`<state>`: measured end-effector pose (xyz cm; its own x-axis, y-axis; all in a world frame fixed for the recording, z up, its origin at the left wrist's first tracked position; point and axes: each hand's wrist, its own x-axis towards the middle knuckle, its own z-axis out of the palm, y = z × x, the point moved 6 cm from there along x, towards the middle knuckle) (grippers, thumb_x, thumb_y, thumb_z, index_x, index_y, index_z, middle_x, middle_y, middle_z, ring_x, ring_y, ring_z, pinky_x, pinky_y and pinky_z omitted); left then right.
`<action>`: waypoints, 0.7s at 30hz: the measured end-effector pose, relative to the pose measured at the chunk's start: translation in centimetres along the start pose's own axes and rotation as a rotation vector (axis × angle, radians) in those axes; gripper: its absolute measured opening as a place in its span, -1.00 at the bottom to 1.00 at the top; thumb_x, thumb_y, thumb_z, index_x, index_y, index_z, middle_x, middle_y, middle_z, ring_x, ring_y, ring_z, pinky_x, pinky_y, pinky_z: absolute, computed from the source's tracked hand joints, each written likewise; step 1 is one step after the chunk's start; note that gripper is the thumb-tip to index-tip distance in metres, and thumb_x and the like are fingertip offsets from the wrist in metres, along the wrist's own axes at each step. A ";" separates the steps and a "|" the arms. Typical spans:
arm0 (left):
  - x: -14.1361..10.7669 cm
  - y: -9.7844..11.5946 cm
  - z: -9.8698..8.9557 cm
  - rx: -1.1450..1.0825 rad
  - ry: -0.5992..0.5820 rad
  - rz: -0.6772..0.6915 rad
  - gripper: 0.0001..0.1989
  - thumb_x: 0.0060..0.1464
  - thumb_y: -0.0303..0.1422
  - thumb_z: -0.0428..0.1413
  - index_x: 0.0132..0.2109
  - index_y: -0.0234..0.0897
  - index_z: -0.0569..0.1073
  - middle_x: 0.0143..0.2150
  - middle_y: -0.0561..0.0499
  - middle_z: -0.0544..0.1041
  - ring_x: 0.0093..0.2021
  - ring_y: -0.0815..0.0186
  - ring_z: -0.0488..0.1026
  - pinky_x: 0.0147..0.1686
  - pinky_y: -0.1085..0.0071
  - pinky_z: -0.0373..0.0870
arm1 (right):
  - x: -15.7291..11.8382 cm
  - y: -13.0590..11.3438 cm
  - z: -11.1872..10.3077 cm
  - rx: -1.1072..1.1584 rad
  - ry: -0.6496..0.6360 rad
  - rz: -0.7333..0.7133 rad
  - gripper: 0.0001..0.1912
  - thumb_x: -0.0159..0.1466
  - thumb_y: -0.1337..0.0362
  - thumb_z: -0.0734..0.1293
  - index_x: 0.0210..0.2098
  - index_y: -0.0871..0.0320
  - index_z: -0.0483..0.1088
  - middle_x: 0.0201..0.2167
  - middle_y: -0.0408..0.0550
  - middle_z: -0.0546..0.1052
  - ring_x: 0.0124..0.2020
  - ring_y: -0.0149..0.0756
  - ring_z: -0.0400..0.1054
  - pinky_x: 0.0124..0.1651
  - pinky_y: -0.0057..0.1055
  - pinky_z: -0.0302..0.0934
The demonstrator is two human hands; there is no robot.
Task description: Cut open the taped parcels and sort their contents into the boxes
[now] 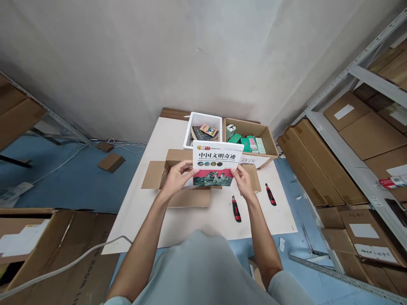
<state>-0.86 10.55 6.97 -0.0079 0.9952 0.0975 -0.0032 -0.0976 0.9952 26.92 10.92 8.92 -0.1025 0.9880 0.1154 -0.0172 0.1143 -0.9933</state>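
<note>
A book [216,163] with a white and red cover and Chinese lettering is held up between both hands over the table. My left hand [177,178] grips its left edge, thumb on the front cover. At the right edge, my right hand [243,180] holds it the same way. Behind and below the book, an open cardboard box [189,198] with spread flaps is partly hidden. Two black and red utility knives lie on the tabletop, one [236,209] near my right forearm and another [270,195] farther right.
Behind the book stand a white foam box [203,116] holding books and a cardboard box [269,142] with green and white packages. The white table [140,220] meets the wall. Box-filled shelves [349,156] rise at right; a grey cable [63,267] crosses the lower left.
</note>
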 end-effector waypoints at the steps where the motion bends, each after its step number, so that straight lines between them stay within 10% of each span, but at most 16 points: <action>1: 0.0 0.4 -0.1 0.021 0.011 0.029 -0.44 0.00 0.12 0.53 -0.09 -0.23 0.69 0.00 -0.20 0.79 0.02 0.00 0.73 0.17 0.11 0.66 | 0.0 -0.3 -0.2 -0.022 0.005 -0.023 -0.49 0.36 -0.25 0.54 0.01 0.01 0.71 0.05 0.01 0.78 0.26 0.08 0.59 0.42 0.02 0.44; 10: -0.9 3.3 0.2 0.044 0.072 0.151 -0.51 0.08 0.15 0.47 -0.42 -0.13 0.58 0.04 -0.24 0.76 0.44 -0.19 0.53 0.44 -0.14 0.48 | -0.2 -1.8 -0.6 -0.019 -0.049 -0.074 -0.68 0.14 -0.10 0.73 -0.26 -0.10 0.75 0.32 0.04 0.67 0.53 0.16 0.38 0.58 0.13 0.23; 21: -0.6 1.2 -0.2 0.019 0.188 0.041 -0.33 -0.04 0.19 0.51 -0.31 -0.12 0.28 -0.13 -0.14 0.77 0.00 0.04 0.74 0.08 0.13 0.69 | 0.4 1.3 -2.2 0.007 0.138 -0.003 -0.45 0.23 -0.17 0.63 0.04 -0.02 0.54 -0.21 -0.09 0.71 -0.04 -0.09 0.64 0.18 -0.14 0.55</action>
<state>-1.07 9.81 8.14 -0.1943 0.9713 0.1371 0.0197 -0.1359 0.9905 29.09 11.69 7.67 0.0356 0.9926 0.1162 -0.0239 0.1171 -0.9928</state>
